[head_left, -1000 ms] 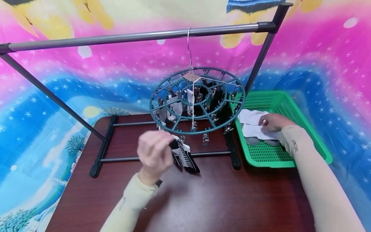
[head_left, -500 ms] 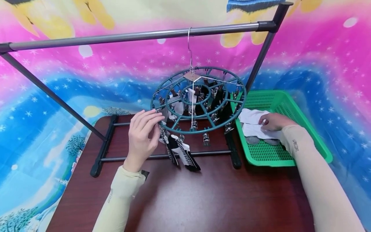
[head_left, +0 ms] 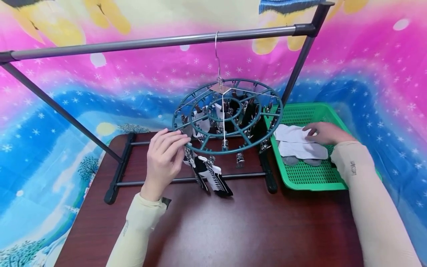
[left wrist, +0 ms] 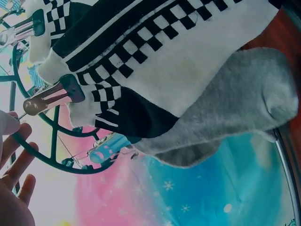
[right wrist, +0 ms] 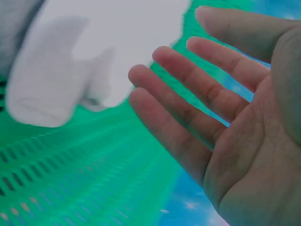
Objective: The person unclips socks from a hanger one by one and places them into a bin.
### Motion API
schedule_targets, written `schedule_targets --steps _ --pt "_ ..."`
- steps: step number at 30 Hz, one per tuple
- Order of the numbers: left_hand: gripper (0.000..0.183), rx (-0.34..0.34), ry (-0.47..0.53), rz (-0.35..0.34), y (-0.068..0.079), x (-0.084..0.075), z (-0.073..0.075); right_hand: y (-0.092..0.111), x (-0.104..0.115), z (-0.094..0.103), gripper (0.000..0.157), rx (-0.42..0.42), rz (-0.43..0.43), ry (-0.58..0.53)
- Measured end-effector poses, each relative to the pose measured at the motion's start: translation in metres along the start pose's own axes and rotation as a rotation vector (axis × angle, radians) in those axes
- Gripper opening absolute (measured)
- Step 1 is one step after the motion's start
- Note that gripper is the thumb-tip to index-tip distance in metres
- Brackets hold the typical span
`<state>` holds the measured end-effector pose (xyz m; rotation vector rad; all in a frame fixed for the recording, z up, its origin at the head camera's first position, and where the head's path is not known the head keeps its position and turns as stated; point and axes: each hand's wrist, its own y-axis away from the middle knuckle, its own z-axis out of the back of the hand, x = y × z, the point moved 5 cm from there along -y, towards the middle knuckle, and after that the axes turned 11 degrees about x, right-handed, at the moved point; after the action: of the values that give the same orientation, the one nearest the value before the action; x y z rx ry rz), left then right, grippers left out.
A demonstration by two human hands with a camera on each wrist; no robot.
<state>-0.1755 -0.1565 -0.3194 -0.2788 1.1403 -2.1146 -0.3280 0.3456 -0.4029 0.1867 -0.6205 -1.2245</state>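
Observation:
My left hand point(head_left: 163, 159) is at the left rim of a round green clip hanger point(head_left: 230, 152), its fingers extended along the ring. Black-and-white checkered socks point(head_left: 215, 178) hang from metal clips near that hand. In the left wrist view, a checkered sock point(left wrist: 174, 66) hangs from a clip point(left wrist: 49, 100) beside the fingers, with a grey sock point(left wrist: 240, 94) behind it. My right hand point(head_left: 327, 132) hovers over white socks point(head_left: 293, 146) in a green basket point(head_left: 290, 181). In the right wrist view its fingers are spread and nearly straight, beside the white cloth point(right wrist: 51, 84), holding nothing.
The hanger hooks over a grey metal rack bar point(head_left: 150, 42) whose black feet point(head_left: 111, 194) stand on a dark red table point(head_left: 250, 222). More white and black socks hang inside the hanger. Grey socks point(head_left: 311, 162) lie under the white ones. A printed cloth point(head_left: 133, 74) covers the wall behind.
My left hand rose and moved left from the hanging socks to the hanger's rim, its fingers straightening. My right hand lifted slightly right and away from the white socks. The hanger swayed a little.

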Motion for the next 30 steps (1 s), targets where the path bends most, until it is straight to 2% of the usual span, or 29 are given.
schedule_targets --steps 6,9,13,19,22,27,30 --pt "0.021 -0.029 -0.015 -0.061 0.000 -0.015 0.002 0.034 0.032 0.019 0.051 -0.120 0.096 -0.089" --pt "0.021 -0.028 -0.018 -0.095 -0.002 -0.023 0.002 0.052 0.052 0.016 0.051 -0.173 0.175 -0.106" --pt "0.020 -0.031 -0.011 -0.124 -0.003 -0.033 0.002 0.067 0.079 0.002 0.048 -0.204 0.285 -0.087" --pt "0.020 -0.017 0.031 -0.164 -0.007 -0.049 -0.003 0.074 0.119 -0.028 0.049 -0.174 0.441 -0.082" --pt "0.020 -0.004 0.054 -0.181 -0.009 -0.054 -0.007 0.072 0.140 -0.044 0.051 -0.115 0.496 -0.079" --pt "0.019 0.040 0.052 -0.202 -0.013 -0.062 -0.015 0.064 0.173 -0.067 0.054 -0.021 0.489 -0.032" --pt "0.020 0.064 0.043 -0.219 -0.015 -0.067 -0.019 0.059 0.187 -0.076 0.054 -0.038 0.504 0.025"
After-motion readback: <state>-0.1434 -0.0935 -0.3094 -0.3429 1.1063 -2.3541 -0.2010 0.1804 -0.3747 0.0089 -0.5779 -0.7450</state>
